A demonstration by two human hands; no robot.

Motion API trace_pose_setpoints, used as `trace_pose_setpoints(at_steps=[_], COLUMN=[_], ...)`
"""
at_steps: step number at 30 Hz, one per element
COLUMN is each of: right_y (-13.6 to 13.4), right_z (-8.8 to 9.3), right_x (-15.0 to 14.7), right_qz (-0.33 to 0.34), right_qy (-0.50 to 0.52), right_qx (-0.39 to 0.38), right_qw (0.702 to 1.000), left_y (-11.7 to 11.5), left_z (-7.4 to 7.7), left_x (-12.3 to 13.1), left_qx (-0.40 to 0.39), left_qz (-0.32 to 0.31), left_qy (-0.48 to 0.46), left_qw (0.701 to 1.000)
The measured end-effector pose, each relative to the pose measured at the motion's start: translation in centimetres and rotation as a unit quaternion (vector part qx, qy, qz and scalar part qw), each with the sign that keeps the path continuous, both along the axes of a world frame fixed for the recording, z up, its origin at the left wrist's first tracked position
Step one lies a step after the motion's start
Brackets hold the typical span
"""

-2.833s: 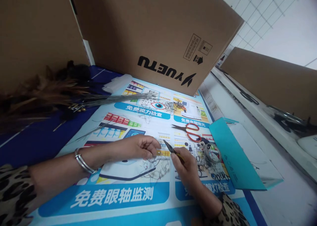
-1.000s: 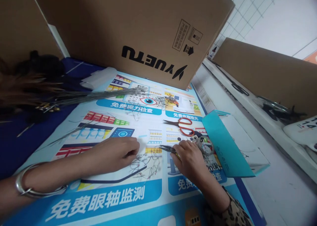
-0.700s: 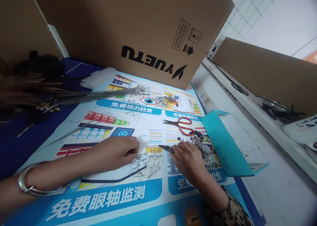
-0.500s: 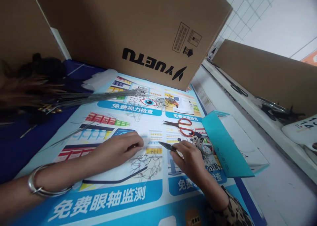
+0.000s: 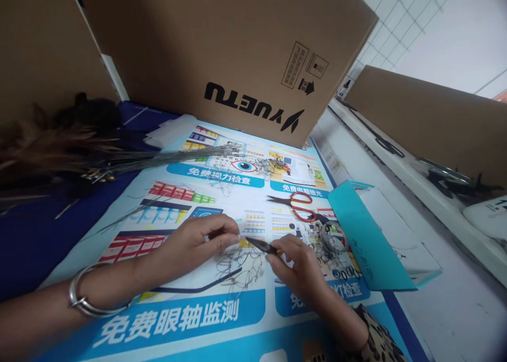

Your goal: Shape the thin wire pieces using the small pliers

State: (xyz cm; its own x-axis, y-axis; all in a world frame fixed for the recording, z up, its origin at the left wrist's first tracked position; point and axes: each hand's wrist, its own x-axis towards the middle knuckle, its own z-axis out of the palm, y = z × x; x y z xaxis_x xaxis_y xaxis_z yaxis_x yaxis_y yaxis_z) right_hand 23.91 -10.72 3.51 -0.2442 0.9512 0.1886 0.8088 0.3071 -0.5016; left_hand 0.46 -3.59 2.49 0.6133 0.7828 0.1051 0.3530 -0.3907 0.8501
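My right hand (image 5: 295, 259) is closed around a pair of dark pointed pliers (image 5: 259, 244), whose jaws point left and look shut. Just left of their tip, my left hand (image 5: 212, 239) pinches thumb against forefinger; whatever sits between them is too small to make out. Thin wire pieces (image 5: 243, 269) lie tangled on the printed sheet below the fingertips. Red-handled scissors (image 5: 303, 206) rest beyond my right hand. Beside that hand are a coil of wire (image 5: 335, 237) and several black rings (image 5: 344, 273).
A teal box (image 5: 368, 240) lies open on the right. Long thin wires (image 5: 190, 155) stretch from brown feathers (image 5: 59, 142) at left. A large cardboard box (image 5: 237, 45) stands behind the sheet. More wire bits (image 5: 263, 166) lie near it. A white ledge (image 5: 380, 145) runs along the right.
The pliers' tip has dropped and moved left, closer to my left fingertips. The whole view has shifted slightly, so most things appear farther right. Both hands keep their grips.
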Motion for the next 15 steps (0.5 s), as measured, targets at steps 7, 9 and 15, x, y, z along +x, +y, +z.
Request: trace_pose_setpoints(at_steps=[7, 9, 15], right_y=[-1.0, -1.1, -1.0], right_z=[0.3, 0.4, 0.4], right_x=[-1.3, -1.4, -1.4], right_qz=[0.010, 0.011, 0.007], right_qy=[-0.133, -0.146, -0.157], right_qx=[0.108, 0.116, 0.143], right_qw=[0.985, 0.982, 0.977], left_y=[-0.5, -0.5, -0.5], left_z=[-0.1, -0.4, -0.7], left_x=[0.6, 0.7, 0.9], left_qx=[-0.114, -0.140, -0.235], left_qz=[0.009, 0.016, 0.051], left_qy=[0.005, -0.004, -0.054], left_qw=[0.993, 0.990, 0.969])
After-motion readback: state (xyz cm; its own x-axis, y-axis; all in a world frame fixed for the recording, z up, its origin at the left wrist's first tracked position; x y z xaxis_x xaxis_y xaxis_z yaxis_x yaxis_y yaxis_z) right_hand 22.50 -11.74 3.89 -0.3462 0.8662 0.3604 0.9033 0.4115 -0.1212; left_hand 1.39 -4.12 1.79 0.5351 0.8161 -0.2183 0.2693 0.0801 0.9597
